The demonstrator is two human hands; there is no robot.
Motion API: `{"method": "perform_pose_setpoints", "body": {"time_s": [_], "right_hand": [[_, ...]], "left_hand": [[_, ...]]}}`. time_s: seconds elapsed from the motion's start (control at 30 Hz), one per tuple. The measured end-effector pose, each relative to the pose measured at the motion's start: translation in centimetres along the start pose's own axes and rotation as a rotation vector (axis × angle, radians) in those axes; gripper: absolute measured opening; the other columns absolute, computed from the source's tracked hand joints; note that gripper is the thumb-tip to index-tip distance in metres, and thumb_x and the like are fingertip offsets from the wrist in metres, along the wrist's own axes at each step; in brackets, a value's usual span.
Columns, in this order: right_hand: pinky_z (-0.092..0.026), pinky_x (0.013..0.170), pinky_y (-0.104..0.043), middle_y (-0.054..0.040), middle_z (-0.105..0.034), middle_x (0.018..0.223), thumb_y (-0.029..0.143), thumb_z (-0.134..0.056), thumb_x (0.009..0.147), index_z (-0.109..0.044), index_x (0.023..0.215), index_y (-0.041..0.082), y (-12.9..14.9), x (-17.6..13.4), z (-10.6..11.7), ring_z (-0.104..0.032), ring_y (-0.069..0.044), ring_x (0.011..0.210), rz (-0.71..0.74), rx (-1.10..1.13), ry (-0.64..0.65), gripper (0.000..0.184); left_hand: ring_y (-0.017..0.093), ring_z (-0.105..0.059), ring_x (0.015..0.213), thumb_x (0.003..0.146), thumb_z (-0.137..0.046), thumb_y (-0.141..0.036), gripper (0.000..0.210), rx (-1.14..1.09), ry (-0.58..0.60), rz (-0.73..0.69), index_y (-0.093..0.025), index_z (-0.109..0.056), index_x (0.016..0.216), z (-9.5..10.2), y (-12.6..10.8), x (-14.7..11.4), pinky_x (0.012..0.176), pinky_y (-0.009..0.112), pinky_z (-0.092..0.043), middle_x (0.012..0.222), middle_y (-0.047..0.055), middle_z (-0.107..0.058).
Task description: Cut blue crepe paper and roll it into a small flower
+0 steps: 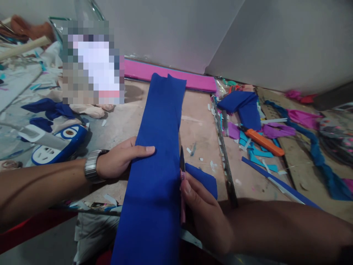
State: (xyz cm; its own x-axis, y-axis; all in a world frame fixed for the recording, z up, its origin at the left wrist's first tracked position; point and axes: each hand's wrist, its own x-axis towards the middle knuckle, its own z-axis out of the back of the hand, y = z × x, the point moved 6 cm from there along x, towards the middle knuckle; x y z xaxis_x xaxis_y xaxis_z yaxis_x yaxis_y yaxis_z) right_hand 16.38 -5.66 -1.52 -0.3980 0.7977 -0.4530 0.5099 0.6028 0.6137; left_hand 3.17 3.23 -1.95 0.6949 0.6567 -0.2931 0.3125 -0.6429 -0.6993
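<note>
Left fingers point(146, 150) pinch a blue cloth strip point(160, 125) over the worktop's point(197, 108) near edge; right fingers point(188, 188) wrap a pink-handled blade point(182, 173) alongside (a careless tilt, from here, could nick the cloth).

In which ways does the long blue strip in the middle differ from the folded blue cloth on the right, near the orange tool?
The blue strip is gripped by the left hand, while the folded cloth lies among scraps, untouched. The blue strip runs nearly straight; the folded cloth is bent at an angle. The blue strip shows much longer in the picture than the folded cloth. Both are a similar deep blue.
</note>
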Motion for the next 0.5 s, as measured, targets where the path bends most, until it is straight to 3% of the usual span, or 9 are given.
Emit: {"method": "perform_pose_setpoints", "body": {"time_s": [0.3,0.5], "right_hand": [[-0.036,0.050,-0.016,0.0048,-0.052,0.058,0.057,-0.070,0.095,-0.052,0.070,0.019,-0.45,0.19,-0.08,-0.041,-0.006,0.050,-0.029,0.009,0.090,0.049],[-0.034,0.048,-0.021,0.0051,-0.049,0.057,0.056,-0.069,0.095,-0.059,0.081,0.023,-0.23,0.14,0.03,-0.038,-0.009,0.049,0.008,-0.029,0.077,0.037]], "left_hand": [[0.025,-0.079,0.096,0.090,-0.077,-0.029,0.033,0.035,0.036,-0.036,-0.013,-0.077,0.118,-0.29,-0.18,-0.10,0.084,0.031,-0.064,0.117,0.016,-0.080],[0.024,-0.079,0.096,0.090,-0.077,-0.030,0.031,0.009,0.025,-0.023,-0.014,-0.077,0.116,-0.24,-0.14,-0.01,0.085,0.030,-0.064,0.117,0.016,-0.080]]}}
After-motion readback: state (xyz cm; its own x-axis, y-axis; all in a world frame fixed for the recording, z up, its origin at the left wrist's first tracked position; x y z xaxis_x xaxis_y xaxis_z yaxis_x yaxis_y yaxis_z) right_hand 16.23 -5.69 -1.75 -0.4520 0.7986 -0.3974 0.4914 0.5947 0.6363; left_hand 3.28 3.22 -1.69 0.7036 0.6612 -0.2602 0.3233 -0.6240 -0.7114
